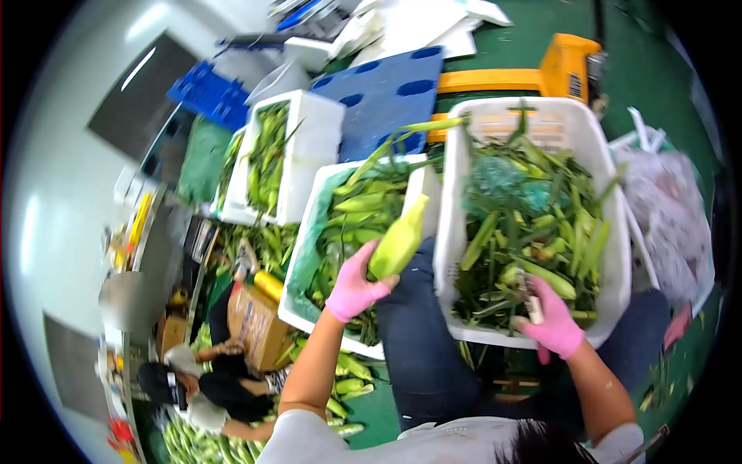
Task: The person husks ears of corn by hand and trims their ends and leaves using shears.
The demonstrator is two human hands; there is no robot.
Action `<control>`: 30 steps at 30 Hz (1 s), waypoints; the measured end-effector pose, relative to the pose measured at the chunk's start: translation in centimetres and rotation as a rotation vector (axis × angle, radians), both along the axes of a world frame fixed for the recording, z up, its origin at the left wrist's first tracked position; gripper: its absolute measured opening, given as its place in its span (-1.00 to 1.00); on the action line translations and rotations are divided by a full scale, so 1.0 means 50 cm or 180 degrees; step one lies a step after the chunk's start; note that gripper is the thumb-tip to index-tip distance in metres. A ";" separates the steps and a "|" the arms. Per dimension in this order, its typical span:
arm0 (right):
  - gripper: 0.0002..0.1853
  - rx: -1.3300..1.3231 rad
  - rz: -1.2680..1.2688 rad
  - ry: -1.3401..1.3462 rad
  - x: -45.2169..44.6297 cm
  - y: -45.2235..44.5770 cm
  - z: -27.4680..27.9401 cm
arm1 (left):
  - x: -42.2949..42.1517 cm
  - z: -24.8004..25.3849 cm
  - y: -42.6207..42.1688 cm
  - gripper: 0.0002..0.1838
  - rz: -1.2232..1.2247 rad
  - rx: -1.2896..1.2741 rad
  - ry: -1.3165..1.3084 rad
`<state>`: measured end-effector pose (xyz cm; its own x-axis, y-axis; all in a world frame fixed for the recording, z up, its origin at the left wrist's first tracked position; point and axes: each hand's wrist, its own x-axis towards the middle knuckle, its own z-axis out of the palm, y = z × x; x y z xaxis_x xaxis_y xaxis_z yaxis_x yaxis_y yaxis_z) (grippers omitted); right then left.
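My left hand (358, 286), in a pink glove with bare fingertips, is closed around the lower end of an ear of corn (401, 238) in its pale green husk. The ear points up and away, over the edge of a white foam box (290, 313) lined with green plastic and holding more corn. My right hand (553, 319), gloved the same way, grips a small hand tool (532, 300) with a metal head and pale handle; its exact kind is unclear. That hand is over the near side of a white plastic crate (614, 255) full of husks and leaves.
Another white foam box (315, 147) of corn stands farther left. Beyond are a blue pallet (379, 97) and a yellow pallet jack (564, 66). A bag of pale plastic (665, 209) stands right of the crate. A person (205, 387) sits at left among corn, beside a cardboard box (256, 325).
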<state>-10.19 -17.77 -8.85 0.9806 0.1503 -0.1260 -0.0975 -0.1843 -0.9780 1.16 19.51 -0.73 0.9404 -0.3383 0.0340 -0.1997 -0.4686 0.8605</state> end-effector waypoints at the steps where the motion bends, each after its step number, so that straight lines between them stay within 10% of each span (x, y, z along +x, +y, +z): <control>1: -0.03 0.0075 0.0074 0.0046 0.007 0.007 0.022 | 0.005 0.020 -0.041 -0.14 -0.0473 0.0313 -0.0024; 7: -0.07 -0.0722 -0.0289 -0.1141 -0.014 -0.053 0.070 | -0.002 0.035 -0.271 -0.14 -0.1909 0.0023 0.1721; 13: -0.46 -0.0437 -0.0940 -0.0270 -0.024 -0.103 0.065 | 0.088 0.023 -0.366 -0.14 -0.1946 0.0437 0.2650; 17: -0.56 0.0024 -0.1021 0.0346 -0.007 -0.112 0.034 | 0.159 0.053 -0.427 -0.22 -0.2290 0.1041 0.1548; 20: -0.64 0.1435 -0.1829 0.0702 0.008 -0.160 0.026 | 0.168 0.096 -0.485 -0.29 -0.2970 0.2218 -0.0804; 23: -0.60 0.2089 -0.0978 0.0745 0.009 -0.220 0.052 | 0.127 0.111 -0.551 -0.32 -0.3450 0.2474 -0.2220; 25: -0.56 0.1943 -0.0135 0.0757 0.026 -0.178 0.014 | 0.092 0.098 -0.582 -0.35 -0.3338 0.2275 -0.2427; 28: -0.35 0.2030 -0.0814 0.0563 -0.007 -0.145 0.046 | 0.041 0.057 -0.584 -0.32 -0.2634 0.2126 -0.2949; 30: -0.27 0.1063 -0.1411 0.0134 -0.009 -0.146 0.048 | 0.020 -0.013 -0.555 -0.38 -0.1465 0.1264 -0.1880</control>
<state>-10.66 -25.08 -6.45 0.9542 -0.2370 -0.1827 -0.1354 0.2026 -0.9699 2.14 -8.26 -1.40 0.5711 -0.7738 0.2741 -0.8097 -0.4758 0.3435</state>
